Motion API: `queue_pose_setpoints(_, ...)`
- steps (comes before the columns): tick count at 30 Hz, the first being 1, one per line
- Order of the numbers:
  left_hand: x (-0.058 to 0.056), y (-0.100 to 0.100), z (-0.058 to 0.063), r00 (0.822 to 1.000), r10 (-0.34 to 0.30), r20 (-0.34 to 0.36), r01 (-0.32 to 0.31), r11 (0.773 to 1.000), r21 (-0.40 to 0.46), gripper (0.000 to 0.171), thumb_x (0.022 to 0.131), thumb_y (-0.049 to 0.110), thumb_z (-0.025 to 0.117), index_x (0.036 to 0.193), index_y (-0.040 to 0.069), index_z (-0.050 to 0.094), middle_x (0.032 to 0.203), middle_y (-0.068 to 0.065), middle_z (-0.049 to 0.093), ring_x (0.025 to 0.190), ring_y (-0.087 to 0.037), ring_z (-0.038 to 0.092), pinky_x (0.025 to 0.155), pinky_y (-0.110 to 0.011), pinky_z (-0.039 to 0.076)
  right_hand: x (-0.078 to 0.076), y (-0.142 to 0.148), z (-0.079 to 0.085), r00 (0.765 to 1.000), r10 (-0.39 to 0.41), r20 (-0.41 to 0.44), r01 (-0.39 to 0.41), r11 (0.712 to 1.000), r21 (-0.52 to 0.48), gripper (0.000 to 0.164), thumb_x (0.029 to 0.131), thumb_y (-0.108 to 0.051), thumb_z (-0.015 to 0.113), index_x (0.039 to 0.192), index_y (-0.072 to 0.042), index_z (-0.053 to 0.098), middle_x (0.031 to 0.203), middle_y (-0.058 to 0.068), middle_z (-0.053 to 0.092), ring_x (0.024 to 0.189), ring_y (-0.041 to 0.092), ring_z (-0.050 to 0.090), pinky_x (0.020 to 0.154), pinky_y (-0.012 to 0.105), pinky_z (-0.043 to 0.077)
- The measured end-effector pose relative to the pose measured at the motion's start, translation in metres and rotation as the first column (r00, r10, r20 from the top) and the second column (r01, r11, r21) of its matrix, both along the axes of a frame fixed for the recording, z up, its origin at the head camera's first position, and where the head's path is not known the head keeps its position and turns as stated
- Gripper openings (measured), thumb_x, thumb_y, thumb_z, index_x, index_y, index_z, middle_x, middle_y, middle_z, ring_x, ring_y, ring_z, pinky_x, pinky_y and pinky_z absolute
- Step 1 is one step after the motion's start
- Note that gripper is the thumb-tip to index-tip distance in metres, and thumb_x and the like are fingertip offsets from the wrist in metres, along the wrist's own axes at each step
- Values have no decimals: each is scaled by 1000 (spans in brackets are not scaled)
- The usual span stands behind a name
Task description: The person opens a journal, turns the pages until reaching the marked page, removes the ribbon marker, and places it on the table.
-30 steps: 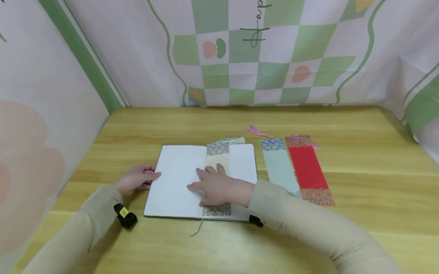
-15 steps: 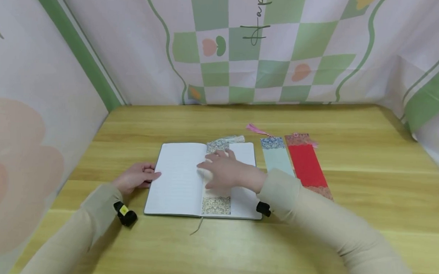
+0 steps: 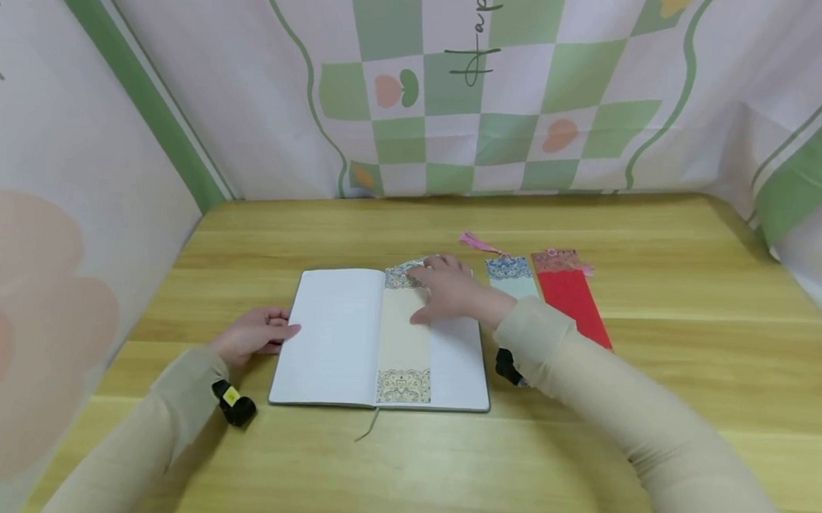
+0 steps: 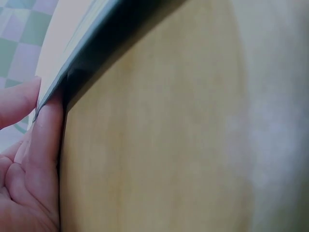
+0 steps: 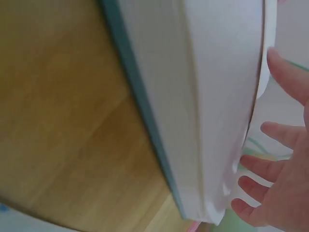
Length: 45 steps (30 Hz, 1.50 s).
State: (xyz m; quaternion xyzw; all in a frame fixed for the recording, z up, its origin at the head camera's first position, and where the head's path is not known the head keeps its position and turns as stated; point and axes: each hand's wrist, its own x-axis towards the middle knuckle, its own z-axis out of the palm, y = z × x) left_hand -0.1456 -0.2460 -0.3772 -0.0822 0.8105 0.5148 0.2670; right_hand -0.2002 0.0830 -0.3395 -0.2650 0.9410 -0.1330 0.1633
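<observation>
An open notebook (image 3: 333,337) lies on the table, its blank-looking pages facing up. Along the right side of its centre fold rests a cream bookmark (image 3: 406,335) with patterned ends. My left hand (image 3: 253,334) grips the notebook's left edge; in the left wrist view the thumb (image 4: 19,102) is on the page side and a finger (image 4: 46,140) under the dark cover. Over the bookmark's upper right, my right hand (image 3: 454,288) has its fingers spread, hiding most of the pale tassel. Those fingers (image 5: 265,166) look apart and hold nothing in the right wrist view.
Right of the notebook lie a pale blue bookmark (image 3: 509,269) with a pink tassel (image 3: 478,242) and a red bookmark (image 3: 575,307), both partly covered by the right sleeve. A thin ribbon (image 3: 367,427) hangs below the notebook. A checked curtain (image 3: 456,130) stands behind the table.
My right hand has moved up and to the right along the cream bookmark, from its lower middle to its top end, uncovering most of it. The left hand stays on the notebook's edge.
</observation>
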Motion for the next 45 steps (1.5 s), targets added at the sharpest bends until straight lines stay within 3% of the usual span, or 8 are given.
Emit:
queue_pose_setpoints(8, 1, 0, -3, 1000, -7, 0, 7, 1000, 2, 40, 95, 19, 58, 122, -4, 40, 83, 4, 49, 77, -7, 49, 67, -19, 50, -11, 3, -8, 999, -32, 29, 30, 996, 87, 106, 68, -55, 78, 149, -11, 26, 151, 25, 23, 138, 48, 17, 110, 65, 12)
queue_pose_setpoints(19, 1, 0, 0, 1000, -5, -14, 6, 1000, 7, 21, 95, 18, 57, 103, 4, 43, 73, 6, 43, 74, -7, 46, 65, -20, 47, -18, 0, -7, 998, -61, 30, 55, 986, 160, 110, 63, -61, 77, 148, -9, 28, 152, 22, 24, 138, 44, 17, 112, 61, 13)
queue_pose_setpoints(27, 3, 0, 0, 1000, -4, -24, 5, 1000, 26, 19, 95, 16, 57, 99, 5, 43, 70, 8, 42, 71, -4, 45, 64, -19, 47, -11, -3, -8, 996, -93, 0, 93, 992, 90, 111, 64, -54, 81, 148, -6, 26, 151, 22, 25, 139, 43, 18, 113, 59, 13)
queue_pose_setpoints(33, 1, 0, -2, 1000, 11, -19, -11, 1000, 8, 23, 95, 18, 58, 105, 3, 43, 73, 7, 43, 73, -5, 46, 65, -20, 48, -8, -5, -7, 996, -41, -73, 42, 999, 11, 112, 61, -47, 84, 147, -3, 26, 147, 23, 32, 135, 41, 28, 111, 55, 24)
queue_pose_setpoints(36, 1, 0, -3, 1000, 21, -18, -21, 1000, 2, 24, 95, 18, 58, 106, 3, 44, 74, 7, 43, 74, -6, 46, 66, -20, 48, -8, -7, -7, 999, -39, -32, 37, 998, -58, 111, 62, -39, 86, 146, -2, 24, 146, 25, 33, 134, 41, 32, 110, 50, 29)
queue_pose_setpoints(41, 0, 0, -4, 1000, 19, -22, -19, 1000, -7, 22, 95, 18, 58, 104, 3, 44, 73, 7, 43, 75, -7, 46, 66, -21, 48, -7, -8, -9, 992, -53, 113, 76, 975, -207, 102, 71, -23, 84, 146, 0, 19, 140, 26, 42, 125, 39, 46, 106, 46, 37)
queue_pose_setpoints(45, 0, -1, -3, 1000, 12, -23, -12, 1000, -9, 21, 95, 19, 58, 103, 5, 44, 73, 7, 42, 75, -7, 46, 66, -20, 48, -5, -7, -11, 953, -60, 296, 164, 926, -339, 87, 79, -12, 77, 144, -4, 19, 119, 24, 56, 99, 31, 59, 87, 39, 50)
